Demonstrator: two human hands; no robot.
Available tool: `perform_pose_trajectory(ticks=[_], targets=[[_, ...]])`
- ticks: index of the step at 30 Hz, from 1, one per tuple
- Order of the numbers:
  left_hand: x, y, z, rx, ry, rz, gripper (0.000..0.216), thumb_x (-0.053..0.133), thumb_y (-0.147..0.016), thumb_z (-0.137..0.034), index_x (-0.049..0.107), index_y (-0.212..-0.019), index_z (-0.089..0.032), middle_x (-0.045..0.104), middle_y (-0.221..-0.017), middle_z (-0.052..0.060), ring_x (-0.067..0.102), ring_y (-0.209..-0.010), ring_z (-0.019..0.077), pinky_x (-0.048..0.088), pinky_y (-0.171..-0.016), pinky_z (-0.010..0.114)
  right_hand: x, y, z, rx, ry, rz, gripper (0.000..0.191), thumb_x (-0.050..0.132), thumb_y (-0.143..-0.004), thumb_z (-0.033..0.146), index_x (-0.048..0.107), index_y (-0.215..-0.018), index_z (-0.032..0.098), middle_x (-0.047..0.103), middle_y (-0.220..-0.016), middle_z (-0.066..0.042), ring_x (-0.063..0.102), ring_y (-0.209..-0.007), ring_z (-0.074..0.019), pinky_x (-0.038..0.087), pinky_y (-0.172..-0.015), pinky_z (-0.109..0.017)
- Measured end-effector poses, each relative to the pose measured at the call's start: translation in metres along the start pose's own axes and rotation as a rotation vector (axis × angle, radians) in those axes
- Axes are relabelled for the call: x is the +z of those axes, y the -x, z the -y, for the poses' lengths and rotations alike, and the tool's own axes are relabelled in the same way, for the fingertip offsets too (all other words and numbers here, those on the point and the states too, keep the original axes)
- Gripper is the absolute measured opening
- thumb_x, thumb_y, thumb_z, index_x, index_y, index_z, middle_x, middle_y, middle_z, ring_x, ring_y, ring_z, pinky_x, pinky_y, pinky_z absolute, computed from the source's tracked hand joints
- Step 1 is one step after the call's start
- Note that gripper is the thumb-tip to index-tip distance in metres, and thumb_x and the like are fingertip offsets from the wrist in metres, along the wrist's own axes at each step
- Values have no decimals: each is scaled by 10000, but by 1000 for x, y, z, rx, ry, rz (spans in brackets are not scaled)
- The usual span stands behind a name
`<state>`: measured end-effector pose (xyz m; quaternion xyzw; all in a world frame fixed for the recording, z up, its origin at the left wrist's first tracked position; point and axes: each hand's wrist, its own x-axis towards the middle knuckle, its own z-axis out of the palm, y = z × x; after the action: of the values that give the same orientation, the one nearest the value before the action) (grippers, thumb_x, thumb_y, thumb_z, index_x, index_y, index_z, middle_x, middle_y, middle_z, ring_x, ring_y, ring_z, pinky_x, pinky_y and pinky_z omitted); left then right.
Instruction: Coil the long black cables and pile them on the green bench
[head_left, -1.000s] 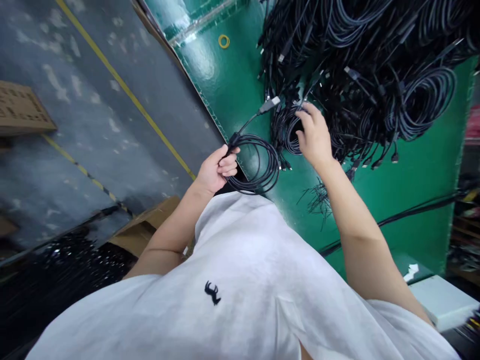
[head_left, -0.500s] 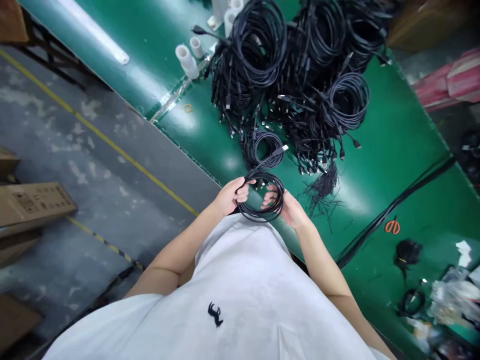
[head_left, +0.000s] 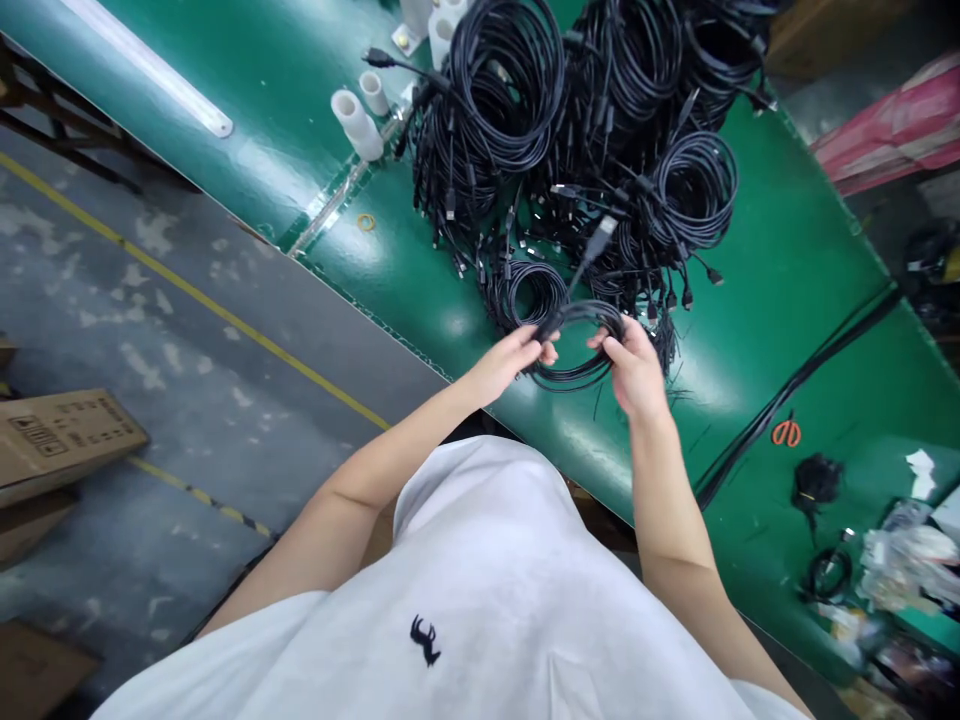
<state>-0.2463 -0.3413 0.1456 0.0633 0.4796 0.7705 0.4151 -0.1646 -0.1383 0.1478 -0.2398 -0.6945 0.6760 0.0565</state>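
A coiled black USB cable (head_left: 574,380) is held between my two hands, over the near edge of the green table. My left hand (head_left: 517,358) closes on the coil's left side, where a connector end (head_left: 600,240) sticks up and away from me. On the coil's right side, my right hand (head_left: 636,365) grips with the thumb on top and the fingers inside the loop. Just beyond lies a smaller coiled cable (head_left: 534,292), apart from the big heap of coiled black cables (head_left: 510,90).
White plastic tubes (head_left: 356,125) and a rubber band (head_left: 365,222) are at the left. To the right lie a bundle of long black cables (head_left: 799,385), orange-handled scissors (head_left: 786,431) and clear plastic bags (head_left: 907,565). Cardboard boxes (head_left: 67,440) stand on the floor.
Both hands have moved forward and to the right with the coiled cable, away from my body. My right hand now grips the coil's side, and its connector end points farther up.
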Motion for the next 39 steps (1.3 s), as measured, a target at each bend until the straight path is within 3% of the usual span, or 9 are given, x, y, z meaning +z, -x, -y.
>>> perform_pose_trajectory(ticks=[4,8,12,15,23,26,32,35,39], targets=[[8,-6,-13,419,-759,323,264,498,-974,-208,648,-1188,-170,691,-1169,102,611,-1145,212,415,-1105,465,-37,2,19,-302,261,-18,44,642,-827,249,654,-863,228,696,-1003,-23,642,-1087,-208,475,-1049,-443],[-15,-51,-25,698,-1239,372,352,393,-982,-102,652,-1209,-176,672,-1238,100,556,-1257,200,325,-1188,513,-36,-21,2,-448,710,-3,196,526,-856,150,689,-929,230,632,-1270,-60,547,-1278,-230,425,-1118,-473],[-58,-69,-11,641,-1452,337,327,452,-933,-47,692,-1120,-166,703,-1169,123,568,-1231,214,369,-1136,524,5,-43,-51,-235,1006,142,526,382,-816,36,645,-1251,175,477,-1478,-133,447,-1389,-254,397,-1151,-457],[-69,-63,-7,534,-1302,333,296,492,-906,-50,725,-1022,-192,717,-1128,113,570,-1233,234,388,-1096,525,27,-38,-73,-122,989,160,582,353,-806,28,609,-1313,156,432,-1515,-149,460,-1373,-257,407,-1140,-446],[-3,-82,-57,322,-563,217,143,581,-876,-148,709,-906,-206,676,-1058,73,542,-1278,261,448,-1029,510,-7,-18,-20,-363,603,-229,527,368,-830,103,583,-1287,253,611,-1280,-47,535,-1257,-200,366,-1169,-432],[-27,-83,-46,388,-751,258,186,555,-877,-121,705,-942,-210,672,-1101,84,518,-1311,250,403,-1095,505,5,-30,-26,-343,674,-221,586,335,-832,77,555,-1348,247,566,-1361,-62,477,-1334,-199,350,-1189,-431],[-106,-70,-2,344,-1471,277,517,389,-832,20,651,-1246,-145,592,-1412,157,402,-1452,263,192,-1227,560,60,-33,-81,-20,870,112,713,379,-818,39,379,-1529,94,348,-1570,-213,433,-1394,-324,382,-1143,-518],[-115,-63,0,387,-1645,265,524,358,-876,-17,618,-1317,-130,564,-1453,161,394,-1459,277,201,-1226,558,70,9,-100,-46,701,-73,631,354,-905,130,354,-1536,140,308,-1598,-163,417,-1404,-262,336,-1190,-465],[-126,-64,-8,448,-1756,234,461,347,-902,-80,675,-1221,-136,655,-1337,143,490,-1380,295,282,-1200,540,69,107,-126,196,521,-42,405,358,-940,217,601,-1262,250,603,-1313,-94,609,-1142,-212,453,-1088,-415]])
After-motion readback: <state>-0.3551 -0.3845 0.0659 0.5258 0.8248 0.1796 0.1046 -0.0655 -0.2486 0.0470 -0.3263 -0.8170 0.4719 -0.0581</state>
